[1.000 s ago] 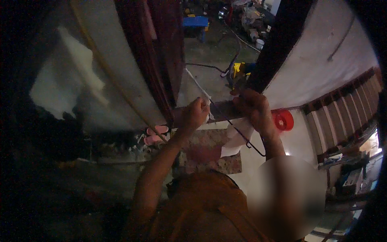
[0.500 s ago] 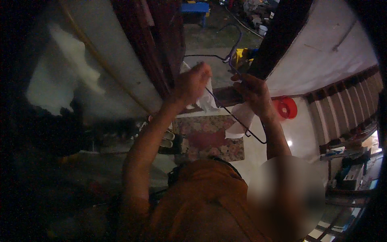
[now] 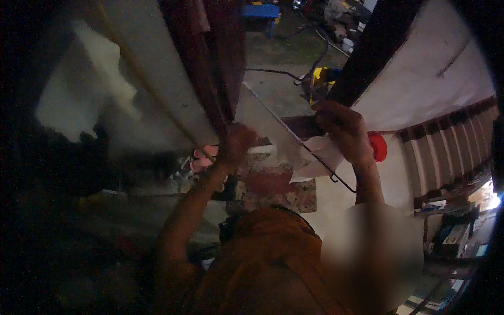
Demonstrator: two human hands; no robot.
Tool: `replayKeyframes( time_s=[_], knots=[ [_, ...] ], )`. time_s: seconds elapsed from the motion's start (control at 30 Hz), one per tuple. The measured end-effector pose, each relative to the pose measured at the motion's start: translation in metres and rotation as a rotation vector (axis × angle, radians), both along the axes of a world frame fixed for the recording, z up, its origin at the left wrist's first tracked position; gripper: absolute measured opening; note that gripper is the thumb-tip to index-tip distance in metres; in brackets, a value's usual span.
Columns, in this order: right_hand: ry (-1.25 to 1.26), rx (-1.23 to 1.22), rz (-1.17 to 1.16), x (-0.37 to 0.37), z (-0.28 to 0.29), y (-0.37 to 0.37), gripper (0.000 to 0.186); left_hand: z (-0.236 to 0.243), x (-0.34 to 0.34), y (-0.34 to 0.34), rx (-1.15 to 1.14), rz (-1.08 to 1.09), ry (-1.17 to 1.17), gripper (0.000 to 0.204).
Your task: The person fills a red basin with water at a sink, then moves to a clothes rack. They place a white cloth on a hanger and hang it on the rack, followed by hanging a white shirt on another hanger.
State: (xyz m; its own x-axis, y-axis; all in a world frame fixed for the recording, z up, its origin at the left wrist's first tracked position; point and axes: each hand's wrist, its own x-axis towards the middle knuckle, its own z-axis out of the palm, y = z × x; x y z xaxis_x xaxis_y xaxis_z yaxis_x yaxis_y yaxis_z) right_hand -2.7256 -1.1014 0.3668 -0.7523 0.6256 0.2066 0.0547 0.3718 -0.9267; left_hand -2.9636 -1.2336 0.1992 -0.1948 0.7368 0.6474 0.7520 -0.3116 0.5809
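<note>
A dark wire clothes hanger hangs tilted in front of me, its hook pointing away toward the doorway. My right hand is closed round the hanger near its neck. Thin pale cloth hangs by the hanger's long bar, below my right hand. A whitish edge runs along the bar's upper left part. My left hand is lower and to the left, beside the pale cloth. Motion blurs its fingers, so whether it grips the cloth cannot be made out.
A patterned rug lies below, with pink sandals at its left. Dark door posts frame an opening to a blue stool outside. A red basin stands right; a pole and pale cloth are left.
My left hand has dropped from the hanger's upper left part toward the rug side. My right hand stays on the hanger, which has shifted slightly right in view.
</note>
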Motion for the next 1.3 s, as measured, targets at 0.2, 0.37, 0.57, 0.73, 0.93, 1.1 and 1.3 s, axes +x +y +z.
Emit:
replayKeyframes(
  time_s=[0.2,0.37,0.57,0.73,0.93,1.1,1.3],
  knots=[
    [0.085,-0.106,-0.029,-0.002,0.016,-0.016,0.021,0.001,-0.074,0.073,0.159,0.115,-0.725,0.020],
    [0.080,-0.112,-0.094,0.015,0.015,-0.024,0.022,0.031,-0.067,0.083,-0.145,0.034,-0.742,0.022],
    [0.030,0.103,-0.173,0.019,-0.003,0.004,0.021,0.050,-0.085,0.101,-0.194,0.136,-0.428,0.020],
    [-0.038,0.194,-0.203,0.022,-0.001,0.008,0.019,0.051,-0.102,0.107,-0.175,0.230,0.015,0.018],
    [-0.053,0.222,-0.231,0.023,-0.012,0.012,0.017,0.075,-0.082,0.094,-0.338,-0.006,-0.021,0.014],
    [0.003,0.273,-0.202,0.016,-0.013,0.012,0.016,0.051,-0.097,0.086,-0.247,-0.062,-0.206,0.014],
    [0.028,0.167,-0.169,0.013,-0.015,0.006,0.017,0.057,-0.101,0.072,-0.414,0.279,-0.139,0.014]
  ],
)
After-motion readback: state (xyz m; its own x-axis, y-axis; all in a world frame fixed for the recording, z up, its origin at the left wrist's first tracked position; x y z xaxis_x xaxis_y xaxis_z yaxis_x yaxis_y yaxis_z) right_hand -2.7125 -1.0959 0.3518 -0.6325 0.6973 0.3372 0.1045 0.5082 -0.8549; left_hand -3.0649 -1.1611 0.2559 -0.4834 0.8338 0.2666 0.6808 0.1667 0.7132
